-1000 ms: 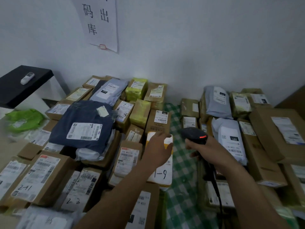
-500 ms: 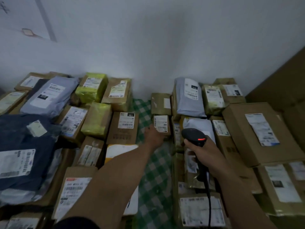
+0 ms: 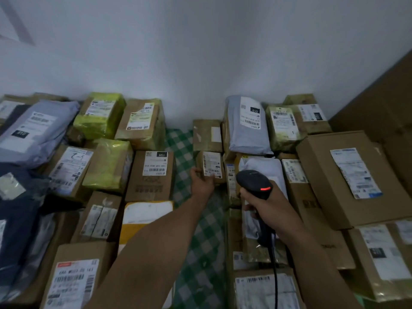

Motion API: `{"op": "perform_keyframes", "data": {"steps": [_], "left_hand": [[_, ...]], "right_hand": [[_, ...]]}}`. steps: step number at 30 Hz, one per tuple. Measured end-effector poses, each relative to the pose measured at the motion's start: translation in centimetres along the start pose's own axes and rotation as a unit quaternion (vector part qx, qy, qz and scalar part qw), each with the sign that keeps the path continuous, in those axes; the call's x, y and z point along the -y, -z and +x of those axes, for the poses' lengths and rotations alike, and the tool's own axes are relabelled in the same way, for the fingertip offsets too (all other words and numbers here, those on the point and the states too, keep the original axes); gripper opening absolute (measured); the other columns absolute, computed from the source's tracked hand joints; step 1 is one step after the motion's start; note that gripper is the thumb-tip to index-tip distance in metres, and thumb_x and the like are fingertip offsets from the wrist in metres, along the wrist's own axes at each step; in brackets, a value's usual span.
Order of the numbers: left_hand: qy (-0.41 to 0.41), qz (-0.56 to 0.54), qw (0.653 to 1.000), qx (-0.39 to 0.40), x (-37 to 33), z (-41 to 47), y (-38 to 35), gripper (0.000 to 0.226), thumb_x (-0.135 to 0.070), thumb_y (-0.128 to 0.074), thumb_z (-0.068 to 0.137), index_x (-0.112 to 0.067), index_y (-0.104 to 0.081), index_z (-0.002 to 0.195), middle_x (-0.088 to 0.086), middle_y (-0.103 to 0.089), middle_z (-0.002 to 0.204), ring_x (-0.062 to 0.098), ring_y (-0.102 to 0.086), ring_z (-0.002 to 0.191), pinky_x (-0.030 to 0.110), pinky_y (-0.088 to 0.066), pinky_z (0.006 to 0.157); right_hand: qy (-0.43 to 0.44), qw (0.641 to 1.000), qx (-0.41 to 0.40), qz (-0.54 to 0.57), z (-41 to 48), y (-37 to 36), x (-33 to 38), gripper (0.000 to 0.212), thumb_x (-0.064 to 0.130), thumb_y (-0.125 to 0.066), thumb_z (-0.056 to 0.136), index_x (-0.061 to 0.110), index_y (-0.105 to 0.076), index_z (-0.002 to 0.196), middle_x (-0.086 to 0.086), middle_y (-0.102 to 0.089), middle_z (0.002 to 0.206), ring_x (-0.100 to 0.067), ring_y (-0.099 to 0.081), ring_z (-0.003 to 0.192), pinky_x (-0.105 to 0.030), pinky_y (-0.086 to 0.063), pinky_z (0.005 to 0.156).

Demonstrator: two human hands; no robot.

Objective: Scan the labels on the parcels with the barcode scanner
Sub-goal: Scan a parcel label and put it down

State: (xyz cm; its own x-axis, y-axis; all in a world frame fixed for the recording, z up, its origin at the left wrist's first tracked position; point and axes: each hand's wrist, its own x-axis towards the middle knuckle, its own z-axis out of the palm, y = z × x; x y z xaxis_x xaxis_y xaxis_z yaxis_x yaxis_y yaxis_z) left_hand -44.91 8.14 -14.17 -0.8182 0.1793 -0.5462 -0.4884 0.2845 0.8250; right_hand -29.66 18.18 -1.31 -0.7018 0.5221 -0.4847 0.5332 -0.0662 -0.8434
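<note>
My right hand point(image 3: 266, 205) grips a black corded barcode scanner point(image 3: 254, 182) whose red light is on; its head points toward the far parcels. My left hand point(image 3: 201, 180) reaches forward and holds the near left edge of a small brown box point(image 3: 211, 165) with a white label on top. That box sits in the middle, just left of the scanner. Many labelled parcels lie in two groups, left and right, on a green checked cloth point(image 3: 200, 241).
A large brown carton point(image 3: 347, 177) lies at the right, and a grey mailer bag point(image 3: 246, 126) behind the scanner. Yellow-wrapped parcels point(image 3: 99, 114) and a tall brown box point(image 3: 152, 175) stand left of the gap. A white wall rises behind.
My view swung right. My left hand left the white and yellow parcel and reached forward to the small brown box. The scanner stayed in my right hand, near the middle.
</note>
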Motion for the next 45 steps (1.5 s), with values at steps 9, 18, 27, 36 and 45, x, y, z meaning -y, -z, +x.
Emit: {"op": "perform_keyframes", "data": {"steps": [9, 18, 27, 36, 45], "left_hand": [[-0.103, -0.040, 0.992, -0.066, -2.1, -5.7, 2.5, 0.070, -0.008, -0.064, 0.095, -0.033, -0.038, 0.155, -0.001, -0.059, 0.145, 0.022, -0.051, 0.137, 0.048, -0.041, 0.117], [-0.154, -0.144, 0.977, 0.031, -1.6, -18.2, 8.3, 0.091, -0.018, -0.077, 0.092, -0.052, -0.022, 0.156, -0.014, -0.057, 0.139, -0.015, -0.055, 0.108, 0.017, -0.052, 0.088], [-0.224, -0.125, 0.966, 0.035, -2.3, -22.3, 12.9, 0.112, -0.029, -0.085, 0.085, -0.065, -0.004, 0.153, -0.012, -0.054, 0.147, 0.003, -0.059, 0.125, 0.034, -0.053, 0.103], [-0.266, -0.130, 0.955, 0.016, -4.1, -20.6, 15.5, 0.115, -0.004, -0.078, 0.088, -0.037, 0.002, 0.164, -0.003, -0.057, 0.137, -0.012, -0.066, 0.102, 0.016, -0.058, 0.079], [-0.273, -0.112, 0.955, -0.009, -4.0, -20.2, 17.0, 0.117, -0.005, -0.079, 0.087, -0.042, 0.003, 0.162, 0.003, -0.052, 0.152, 0.017, -0.061, 0.127, 0.048, -0.054, 0.104]], "right_hand": [[0.019, 1.000, 0.003, -0.008, -1.2, -0.3, 1.1, 0.038, 0.033, -0.078, 0.092, 0.030, -0.063, 0.126, -0.001, -0.077, 0.103, -0.026, -0.075, 0.095, -0.030, -0.058, 0.068], [0.111, 0.993, -0.026, -0.037, -9.1, -2.9, 4.1, 0.054, 0.044, -0.081, 0.086, 0.037, -0.055, 0.132, 0.018, -0.068, 0.116, -0.006, -0.066, 0.108, -0.041, -0.056, 0.097], [0.158, 0.987, 0.014, -0.024, -16.0, -4.5, 5.6, 0.047, 0.039, -0.083, 0.086, 0.041, -0.059, 0.127, 0.019, -0.071, 0.112, -0.004, -0.068, 0.107, -0.045, -0.058, 0.097], [0.190, 0.971, 0.075, -0.121, -20.8, -6.2, 8.0, 0.035, 0.028, -0.077, 0.093, 0.035, -0.059, 0.123, 0.007, -0.076, 0.082, 0.002, -0.068, 0.062, -0.015, -0.049, 0.055], [0.192, 0.963, 0.083, -0.167, -22.6, -7.3, 9.4, 0.026, 0.034, -0.078, 0.092, 0.043, -0.057, 0.105, 0.009, -0.074, 0.081, 0.001, -0.068, 0.063, -0.015, -0.050, 0.057]]}}
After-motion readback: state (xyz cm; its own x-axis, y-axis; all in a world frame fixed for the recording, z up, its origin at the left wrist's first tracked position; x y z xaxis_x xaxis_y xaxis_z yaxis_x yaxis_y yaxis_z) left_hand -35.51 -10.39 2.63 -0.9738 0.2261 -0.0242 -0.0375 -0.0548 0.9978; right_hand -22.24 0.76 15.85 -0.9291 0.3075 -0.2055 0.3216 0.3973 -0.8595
